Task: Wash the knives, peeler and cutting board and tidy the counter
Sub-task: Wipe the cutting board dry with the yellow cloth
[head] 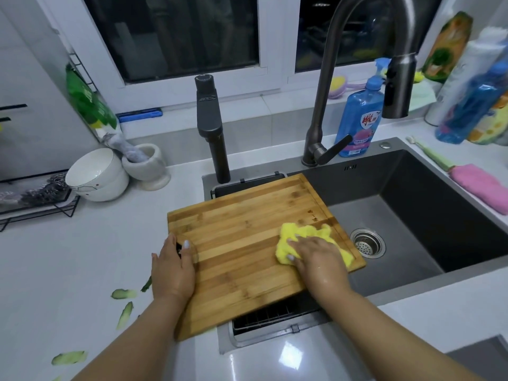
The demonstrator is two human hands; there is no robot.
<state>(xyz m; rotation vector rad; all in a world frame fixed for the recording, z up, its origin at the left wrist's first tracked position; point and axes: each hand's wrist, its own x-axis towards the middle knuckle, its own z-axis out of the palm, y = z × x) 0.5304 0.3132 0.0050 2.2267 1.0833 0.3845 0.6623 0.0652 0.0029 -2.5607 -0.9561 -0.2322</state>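
While left hand (pixel 172 266) grips bamboo cutting board (pixel 247 229) edge, right hand (pixel 320 257) pressing yellow cloth (pixel 305 236): scrubbing step; rinse probably next.

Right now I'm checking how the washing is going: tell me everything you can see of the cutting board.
The cutting board is a rectangular slab of striped, bamboo-looking wood with a groove near its right edge. It lies flat but skewed across the sink's left part, its left end over the counter. The left hand holds that edge down; the right hand presses a yellow cloth on its right end.
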